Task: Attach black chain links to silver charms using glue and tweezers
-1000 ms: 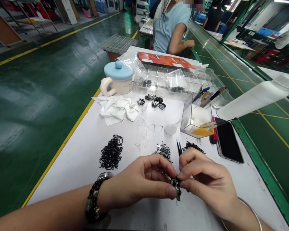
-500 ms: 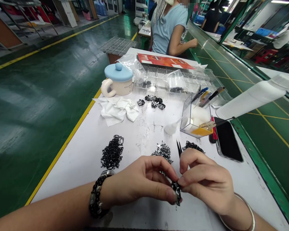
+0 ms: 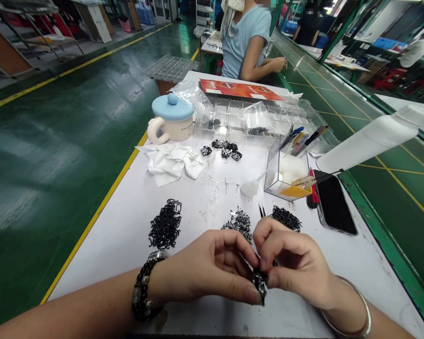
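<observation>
At the near edge of the surface (image 3: 127, 282), the right hand (image 3: 293, 254) has moved in closer to the left hand (image 3: 208, 268); both grips are closed, pinching the black metal chain piece (image 3: 259, 285) between them.

The left hand (image 3: 207, 268) and right hand (image 3: 295, 259) were held close together, their fingers (image 3: 272, 238) curled inward in a pinch, the left forearm (image 3: 85, 303) and right forearm (image 3: 385, 325) angled inward.

We have a white mug (image 3: 170, 126) with a pale blue lid beside a crumpled white cloth (image 3: 169, 162) on our bench (image 3: 205, 197). To the right, a clear plastic box (image 3: 286, 174) stands just beside a black smartphone (image 3: 334, 202). Past the bench's far end sits a co-worker (image 3: 245, 42) in a light blue T-shirt.
</observation>
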Demonstrator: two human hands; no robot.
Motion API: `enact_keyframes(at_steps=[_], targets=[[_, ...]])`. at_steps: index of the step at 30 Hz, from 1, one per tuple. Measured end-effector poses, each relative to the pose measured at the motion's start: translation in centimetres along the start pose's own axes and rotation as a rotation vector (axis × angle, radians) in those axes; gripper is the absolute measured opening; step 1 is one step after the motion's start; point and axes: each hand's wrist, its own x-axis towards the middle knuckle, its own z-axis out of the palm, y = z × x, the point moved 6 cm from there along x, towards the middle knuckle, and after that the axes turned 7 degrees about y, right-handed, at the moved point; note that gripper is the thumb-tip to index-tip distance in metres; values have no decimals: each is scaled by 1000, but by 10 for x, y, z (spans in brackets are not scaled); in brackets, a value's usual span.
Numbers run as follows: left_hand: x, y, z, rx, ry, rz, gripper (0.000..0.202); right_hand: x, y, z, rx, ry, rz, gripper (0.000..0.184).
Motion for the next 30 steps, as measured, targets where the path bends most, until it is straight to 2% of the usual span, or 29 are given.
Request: enact_keyframes(at_steps=[9,30], targets=[[-2,0,2,-7,-2,14,26,0,-2,1,-15,-25,-3,7],[-1,-4,1,10,-11,-15,27,2,0,6,69,-134,99,10]])
